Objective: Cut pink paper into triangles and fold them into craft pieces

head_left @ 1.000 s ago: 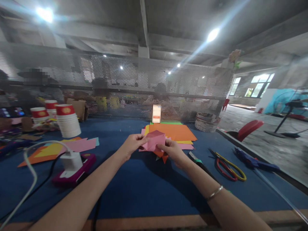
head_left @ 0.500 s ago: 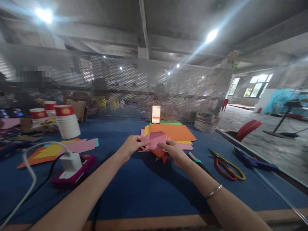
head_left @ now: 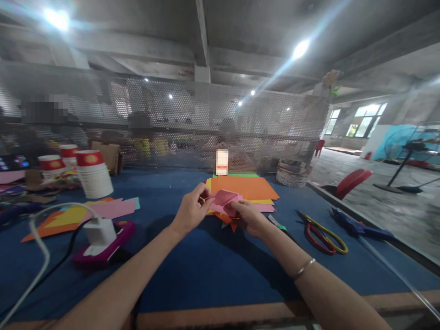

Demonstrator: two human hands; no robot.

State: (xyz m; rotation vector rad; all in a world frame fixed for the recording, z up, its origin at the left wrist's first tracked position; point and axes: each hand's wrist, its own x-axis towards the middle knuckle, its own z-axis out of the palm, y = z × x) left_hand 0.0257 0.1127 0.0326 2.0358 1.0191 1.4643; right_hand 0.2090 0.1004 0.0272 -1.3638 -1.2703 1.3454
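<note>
A small sheet of pink paper [head_left: 225,198], with creases across it, is held above the table between both hands. My left hand [head_left: 195,204] is closed, thumb and fingers pinched at the paper's left edge. On the lower right side, my right hand [head_left: 248,215] grips the paper with thumb on top; its other fingers are partly hidden. Behind the hands lies a stack of coloured paper, orange sheet [head_left: 245,188] uppermost, with yellow, pink and green edges showing. Beneath the pink paper, orange pieces [head_left: 233,224] with pointed corners stick out.
On the right are a utility knife [head_left: 277,223], red-and-yellow-handled scissors [head_left: 323,236] and a blue glue gun [head_left: 360,229]. A woven basket [head_left: 293,173] stands behind. To the left are a purple power strip [head_left: 103,247], paper cups [head_left: 94,176] and loose coloured sheets [head_left: 113,208].
My left hand has turned upward and its fingers have curled in at the left edge. The pink paper is now bent and tilted rather than spread flat.
</note>
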